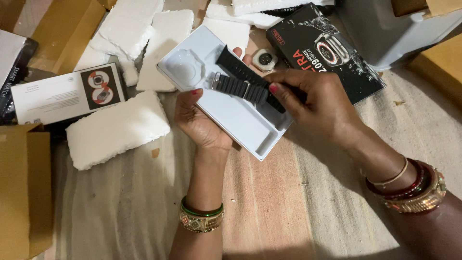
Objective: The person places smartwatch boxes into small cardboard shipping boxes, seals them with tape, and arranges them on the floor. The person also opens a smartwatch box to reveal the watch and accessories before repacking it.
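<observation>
My left hand holds a white moulded plastic tray from underneath, tilted toward me. The tray has a round empty recess at its upper left. My right hand pinches a dark ribbed watch strap that lies in two pieces across the tray, with a small metal buckle near its middle. A round watch body, face down, lies on the surface just behind the tray. Both wrists wear bangles.
A black watch box lid lies behind my right hand. Several white foam blocks are scattered at left and at the back. A white leaflet lies at left. Brown cardboard boxes stand at the left edge. A striped cloth covers the floor.
</observation>
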